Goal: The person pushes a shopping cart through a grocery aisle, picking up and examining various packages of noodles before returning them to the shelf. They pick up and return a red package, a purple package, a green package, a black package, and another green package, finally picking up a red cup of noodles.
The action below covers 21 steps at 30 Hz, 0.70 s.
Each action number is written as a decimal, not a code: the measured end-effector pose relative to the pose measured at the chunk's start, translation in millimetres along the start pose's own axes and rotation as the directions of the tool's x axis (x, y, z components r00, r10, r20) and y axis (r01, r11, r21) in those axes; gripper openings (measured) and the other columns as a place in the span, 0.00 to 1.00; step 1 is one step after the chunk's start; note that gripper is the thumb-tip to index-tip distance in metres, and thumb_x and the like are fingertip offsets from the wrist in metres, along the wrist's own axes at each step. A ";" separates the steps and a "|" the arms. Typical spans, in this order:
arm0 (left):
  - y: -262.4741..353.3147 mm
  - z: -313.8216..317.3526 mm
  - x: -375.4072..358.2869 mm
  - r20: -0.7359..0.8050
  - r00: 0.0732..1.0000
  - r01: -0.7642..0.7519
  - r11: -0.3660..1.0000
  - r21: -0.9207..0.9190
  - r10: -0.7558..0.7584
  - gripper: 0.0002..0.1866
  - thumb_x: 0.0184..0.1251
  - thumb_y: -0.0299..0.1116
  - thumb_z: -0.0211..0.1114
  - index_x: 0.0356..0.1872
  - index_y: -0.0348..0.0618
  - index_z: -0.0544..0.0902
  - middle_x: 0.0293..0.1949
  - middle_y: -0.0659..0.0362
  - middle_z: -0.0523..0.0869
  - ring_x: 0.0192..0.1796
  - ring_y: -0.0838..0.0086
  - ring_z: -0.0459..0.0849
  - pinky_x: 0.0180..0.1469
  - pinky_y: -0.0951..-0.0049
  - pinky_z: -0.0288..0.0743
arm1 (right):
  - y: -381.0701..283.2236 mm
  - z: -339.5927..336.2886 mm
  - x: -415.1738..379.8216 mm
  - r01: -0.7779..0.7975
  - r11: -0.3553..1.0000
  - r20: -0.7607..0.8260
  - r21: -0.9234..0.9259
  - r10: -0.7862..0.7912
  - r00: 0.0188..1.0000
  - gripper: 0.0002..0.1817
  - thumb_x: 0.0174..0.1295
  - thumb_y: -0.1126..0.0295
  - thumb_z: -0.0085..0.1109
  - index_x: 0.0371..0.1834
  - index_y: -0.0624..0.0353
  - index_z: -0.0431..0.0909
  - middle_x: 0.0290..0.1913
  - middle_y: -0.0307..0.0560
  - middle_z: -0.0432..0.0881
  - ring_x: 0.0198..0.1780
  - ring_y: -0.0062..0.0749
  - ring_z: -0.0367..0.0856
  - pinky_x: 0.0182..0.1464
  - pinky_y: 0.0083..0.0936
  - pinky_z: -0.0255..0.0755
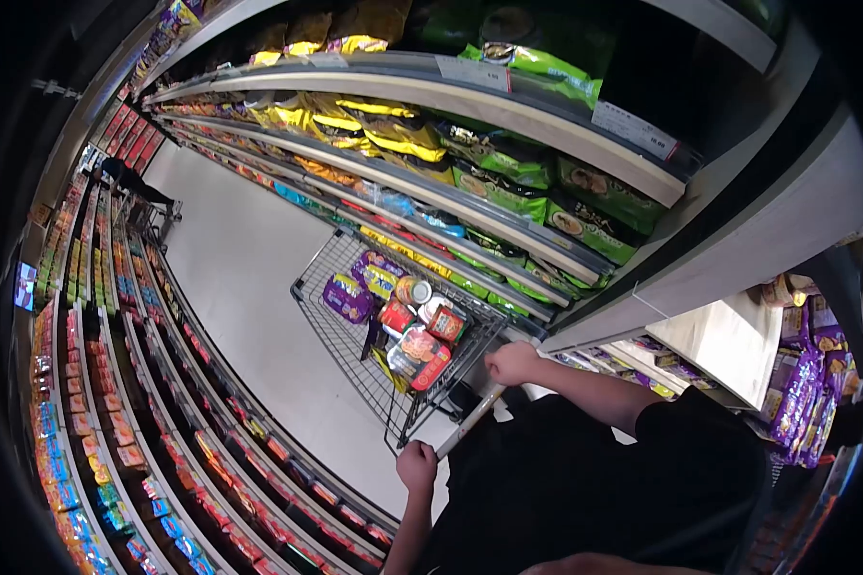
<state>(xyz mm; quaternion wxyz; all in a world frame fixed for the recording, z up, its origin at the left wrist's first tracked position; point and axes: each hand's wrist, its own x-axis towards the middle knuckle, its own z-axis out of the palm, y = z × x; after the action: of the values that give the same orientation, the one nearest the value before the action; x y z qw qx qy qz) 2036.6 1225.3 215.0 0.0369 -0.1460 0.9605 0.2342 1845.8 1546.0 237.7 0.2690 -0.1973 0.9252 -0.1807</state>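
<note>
A wire shopping cart [340, 359] stands in the aisle, tilted in this view. My left hand [417, 467] is closed round the lower left end of its handle [470, 420]. Farther up to the right, my right hand [513, 364] grips the other end of the same bar. Inside the basket lie purple packs [348, 298], a red tub with a food picture [419, 357], a red container [446, 324], a can [420, 291] and a few more packages.
Shelves of green and yellow bags [508, 192] run close along the right. Long shelves of coloured packets [115, 412] curve along the left. A person in dark clothes [128, 179] is far down the aisle beside another cart [153, 225]. Purple packs [801, 383] hang at the right.
</note>
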 end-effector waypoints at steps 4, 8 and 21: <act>3.9 -6.5 4.9 0.012 1.000 -0.007 1.000 -0.007 0.008 0.13 0.70 0.37 0.64 0.28 0.40 0.87 0.27 0.44 0.87 0.32 0.44 0.88 0.37 0.46 0.80 | 1.3 -33.7 11.6 0.258 0.921 -0.267 0.293 -0.180 0.947 0.13 0.72 0.63 0.57 0.51 0.55 0.86 0.45 0.54 0.90 0.50 0.55 0.90 0.52 0.49 0.83; -5.3 6.0 9.4 -0.020 0.999 -0.036 0.999 -0.018 0.036 0.13 0.70 0.36 0.63 0.28 0.39 0.86 0.27 0.43 0.87 0.31 0.42 0.87 0.37 0.45 0.79 | -49.3 -182.1 -33.7 0.489 0.839 -0.736 0.238 -0.173 0.655 0.11 0.76 0.71 0.59 0.57 0.61 0.83 0.54 0.54 0.84 0.56 0.51 0.86 0.59 0.41 0.81; -5.4 4.9 10.2 -0.026 0.999 0.027 0.998 -0.056 -0.029 0.13 0.70 0.36 0.63 0.29 0.39 0.87 0.27 0.42 0.86 0.32 0.40 0.86 0.37 0.44 0.79 | -93.4 -353.6 -138.4 0.366 0.897 -0.968 0.248 0.245 0.056 0.18 0.75 0.75 0.60 0.67 0.61 0.80 0.75 0.52 0.77 0.45 0.28 0.91 0.46 0.24 0.85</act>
<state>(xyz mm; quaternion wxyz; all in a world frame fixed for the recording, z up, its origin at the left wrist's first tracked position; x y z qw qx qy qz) 2028.5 1220.2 206.9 0.0234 -0.1633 0.9519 0.2582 1777.1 1610.6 617.1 -0.4123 0.0068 0.7754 -0.4782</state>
